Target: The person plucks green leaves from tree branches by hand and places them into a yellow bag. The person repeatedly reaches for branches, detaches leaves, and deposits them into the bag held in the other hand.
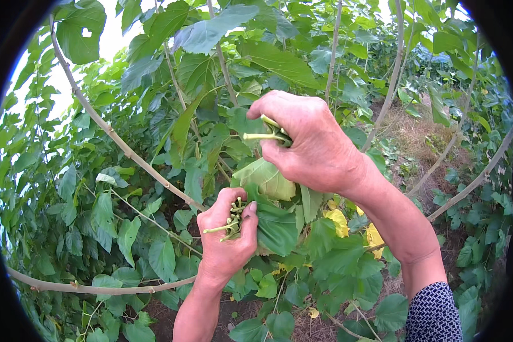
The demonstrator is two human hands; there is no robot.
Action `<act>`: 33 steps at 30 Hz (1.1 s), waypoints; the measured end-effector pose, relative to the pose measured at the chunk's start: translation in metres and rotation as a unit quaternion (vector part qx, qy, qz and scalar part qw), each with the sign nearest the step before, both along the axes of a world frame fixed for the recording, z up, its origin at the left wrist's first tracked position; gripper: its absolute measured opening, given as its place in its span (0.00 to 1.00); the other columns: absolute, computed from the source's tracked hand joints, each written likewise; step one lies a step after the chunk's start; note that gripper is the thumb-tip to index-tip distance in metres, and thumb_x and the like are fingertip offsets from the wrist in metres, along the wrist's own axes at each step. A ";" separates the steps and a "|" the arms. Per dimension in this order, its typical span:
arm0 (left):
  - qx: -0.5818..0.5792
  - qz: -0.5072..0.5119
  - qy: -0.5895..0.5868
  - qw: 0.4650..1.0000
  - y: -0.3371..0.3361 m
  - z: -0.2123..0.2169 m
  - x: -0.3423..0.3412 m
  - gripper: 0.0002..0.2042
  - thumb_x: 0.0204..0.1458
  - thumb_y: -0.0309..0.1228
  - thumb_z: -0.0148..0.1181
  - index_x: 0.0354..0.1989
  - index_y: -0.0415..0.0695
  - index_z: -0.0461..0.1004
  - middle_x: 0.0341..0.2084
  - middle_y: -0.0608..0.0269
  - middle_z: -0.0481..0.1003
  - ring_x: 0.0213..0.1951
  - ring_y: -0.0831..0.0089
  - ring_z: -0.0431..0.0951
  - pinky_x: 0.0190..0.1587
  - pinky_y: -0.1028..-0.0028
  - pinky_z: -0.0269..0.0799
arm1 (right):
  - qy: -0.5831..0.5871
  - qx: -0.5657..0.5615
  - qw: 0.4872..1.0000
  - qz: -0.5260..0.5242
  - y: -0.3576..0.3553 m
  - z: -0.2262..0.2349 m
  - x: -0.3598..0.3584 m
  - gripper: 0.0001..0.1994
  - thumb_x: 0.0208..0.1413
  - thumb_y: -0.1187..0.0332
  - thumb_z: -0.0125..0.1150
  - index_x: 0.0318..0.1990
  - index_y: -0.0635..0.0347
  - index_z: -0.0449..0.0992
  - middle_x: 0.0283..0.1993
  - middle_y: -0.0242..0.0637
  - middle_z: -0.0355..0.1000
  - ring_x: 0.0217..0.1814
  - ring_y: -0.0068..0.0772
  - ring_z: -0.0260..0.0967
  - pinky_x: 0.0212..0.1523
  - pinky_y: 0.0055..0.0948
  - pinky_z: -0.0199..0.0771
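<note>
My left hand (229, 236) is closed round a bunch of leaf stalks (231, 221), their cut ends poking out between thumb and fingers. Broad green leaves (276, 228) hang from that bunch to the right of the hand. Higher up and to the right, my right hand (313, 142) is curled round another few stalks (262, 136), with pale ends pointing left. A paler leaf (266, 178) shows its underside just below the right hand; whether it belongs to that handful I cannot tell. The two hands are apart.
A long bare branch (117, 139) curves down from the upper left toward my left hand. Another branch (97, 289) runs low across the left. More stems (394, 74) rise at the right. Yellow leaves (337, 221) hang below my right forearm. Dry grass (419, 134) covers ground at the right.
</note>
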State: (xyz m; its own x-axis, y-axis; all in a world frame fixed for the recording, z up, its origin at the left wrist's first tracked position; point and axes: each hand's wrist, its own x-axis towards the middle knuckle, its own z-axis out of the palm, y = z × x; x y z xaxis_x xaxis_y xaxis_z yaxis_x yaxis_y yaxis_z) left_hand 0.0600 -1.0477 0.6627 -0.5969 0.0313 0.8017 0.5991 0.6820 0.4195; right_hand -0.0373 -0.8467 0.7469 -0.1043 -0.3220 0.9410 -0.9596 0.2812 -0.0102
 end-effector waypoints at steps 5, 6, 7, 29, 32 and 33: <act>-0.177 0.031 0.110 0.978 0.016 0.042 -0.001 0.14 0.46 0.15 0.67 0.42 0.39 0.77 0.30 0.52 0.76 0.27 0.53 0.79 0.30 0.62 0.74 | 0.112 0.019 0.988 -0.106 -0.037 0.084 -0.012 0.10 0.49 0.76 0.67 0.37 0.66 0.73 0.40 0.54 0.76 0.43 0.62 0.80 0.46 0.53 0.82; -0.187 0.033 0.127 0.974 0.017 0.059 0.004 0.16 0.45 0.17 0.68 0.43 0.40 0.77 0.30 0.54 0.74 0.27 0.53 0.78 0.30 0.61 0.74 | 0.124 0.002 0.989 -0.080 -0.044 0.098 -0.010 0.10 0.50 0.75 0.68 0.38 0.67 0.74 0.42 0.55 0.77 0.44 0.63 0.81 0.46 0.53 0.83; -0.198 0.037 0.144 0.969 0.017 0.076 0.009 0.17 0.43 0.20 0.69 0.44 0.41 0.77 0.31 0.56 0.73 0.27 0.54 0.78 0.30 0.60 0.74 | 0.137 -0.015 0.989 -0.052 -0.050 0.115 -0.008 0.11 0.50 0.74 0.68 0.39 0.67 0.74 0.43 0.56 0.78 0.45 0.63 0.81 0.46 0.52 0.83; -0.179 0.249 0.318 0.897 -0.018 0.290 -0.101 0.08 0.52 0.28 0.65 0.36 0.36 0.80 0.38 0.42 0.81 0.40 0.42 0.84 0.45 0.49 0.78 | -0.006 0.120 0.961 -0.250 -0.047 0.164 -0.094 0.10 0.50 0.69 0.66 0.40 0.61 0.80 0.37 0.55 0.80 0.44 0.67 0.79 0.47 0.60 0.79; -0.310 0.246 0.400 0.827 -0.029 0.353 -0.127 0.11 0.56 0.30 0.63 0.42 0.35 0.83 0.49 0.41 0.85 0.51 0.40 0.85 0.61 0.53 0.77 | 0.041 0.073 0.979 -0.184 -0.040 0.164 -0.088 0.08 0.47 0.70 0.66 0.34 0.63 0.77 0.33 0.56 0.77 0.42 0.68 0.77 0.42 0.60 0.78; -0.285 0.248 0.263 0.888 -0.026 0.358 -0.125 0.13 0.57 0.31 0.62 0.44 0.34 0.83 0.46 0.40 0.85 0.47 0.40 0.85 0.58 0.53 0.77 | 0.030 0.092 0.980 -0.173 -0.036 0.165 -0.080 0.07 0.48 0.70 0.65 0.34 0.63 0.77 0.33 0.56 0.77 0.42 0.68 0.77 0.42 0.60 0.78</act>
